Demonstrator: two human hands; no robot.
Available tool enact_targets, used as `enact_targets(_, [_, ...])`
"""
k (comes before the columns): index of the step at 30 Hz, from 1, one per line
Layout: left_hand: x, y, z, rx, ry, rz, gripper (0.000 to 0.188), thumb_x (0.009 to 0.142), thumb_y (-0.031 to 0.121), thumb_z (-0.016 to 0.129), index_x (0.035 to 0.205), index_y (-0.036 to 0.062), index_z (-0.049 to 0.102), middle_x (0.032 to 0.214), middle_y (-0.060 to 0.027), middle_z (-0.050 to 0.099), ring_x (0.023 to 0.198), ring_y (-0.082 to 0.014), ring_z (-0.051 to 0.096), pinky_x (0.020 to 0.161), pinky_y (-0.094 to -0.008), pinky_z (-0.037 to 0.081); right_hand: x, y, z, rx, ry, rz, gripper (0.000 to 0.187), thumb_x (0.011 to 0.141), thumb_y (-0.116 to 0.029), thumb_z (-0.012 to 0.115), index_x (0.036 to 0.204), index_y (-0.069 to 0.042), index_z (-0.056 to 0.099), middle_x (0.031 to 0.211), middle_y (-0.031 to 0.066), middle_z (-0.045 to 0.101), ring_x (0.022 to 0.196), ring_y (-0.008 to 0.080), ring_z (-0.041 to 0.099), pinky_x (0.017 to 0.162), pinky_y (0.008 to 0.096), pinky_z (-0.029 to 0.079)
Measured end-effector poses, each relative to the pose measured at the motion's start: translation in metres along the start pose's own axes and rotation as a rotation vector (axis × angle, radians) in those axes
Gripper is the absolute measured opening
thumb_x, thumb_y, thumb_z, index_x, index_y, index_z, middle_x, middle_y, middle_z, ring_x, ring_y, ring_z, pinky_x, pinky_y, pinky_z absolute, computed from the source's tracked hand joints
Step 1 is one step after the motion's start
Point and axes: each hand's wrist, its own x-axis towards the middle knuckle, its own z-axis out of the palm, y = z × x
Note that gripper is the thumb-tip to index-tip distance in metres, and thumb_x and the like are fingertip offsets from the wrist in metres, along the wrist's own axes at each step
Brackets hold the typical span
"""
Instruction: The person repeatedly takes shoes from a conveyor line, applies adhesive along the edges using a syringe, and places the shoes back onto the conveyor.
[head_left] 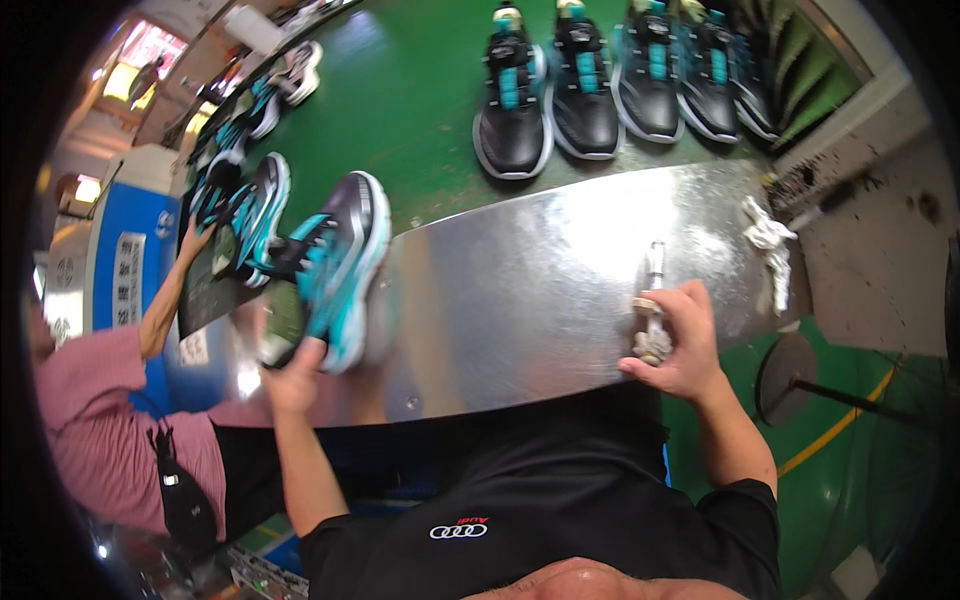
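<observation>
My left hand is closed on the heel end of a teal, grey and black sneaker with a white sole. The sneaker is tilted over the metal worktop and slightly blurred. My right hand, at the right part of the worktop, has thumb and fingers curled around a slim, silvery tool with a whitish, lumpy lower end. The tool's exact kind does not show. Left of my sneaker is another teal and black sneaker.
Several black sneakers with teal laces line the green surface beyond the metal worktop. A crumpled white cloth lies at its right end. At left, a co-worker in a pink shirt reaches toward more sneakers. A round dark disc on a rod stands at right.
</observation>
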Motion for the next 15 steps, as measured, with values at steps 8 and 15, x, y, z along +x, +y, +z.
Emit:
enact_targets(8, [-0.049, 0.030, 0.044, -0.490, -0.192, -0.285, 0.082, 0.067, 0.019, 0.075, 0.135, 0.0068, 0.030, 0.124, -0.0128, 0.039, 0.107, -0.0224, 0.049, 0.087, -0.0308, 0.045, -0.029, 0.006, -0.017, 0.119, -0.009, 0.184, 0.073, 0.063, -0.045, 0.080, 0.113, 0.000, 0.052, 0.093, 0.0075, 0.044, 0.083, 0.0191, 0.046, 0.073, 0.0288, 0.040])
enact_targets(15, [0.106, -0.061, 0.036, -0.136, -0.228, -0.428, 0.035, 0.090, 0.032, 0.055, 0.107, 0.0010, 0.059, 0.085, -0.0006, 0.059, 0.078, -0.0111, 0.058, 0.069, -0.0247, 0.046, -0.049, 0.006, -0.034, 0.294, 0.176, 0.411, 0.081, 0.068, -0.045, 0.078, 0.127, -0.001, 0.045, 0.103, 0.0058, 0.051, 0.091, 0.0139, 0.051, 0.081, 0.0266, 0.043])
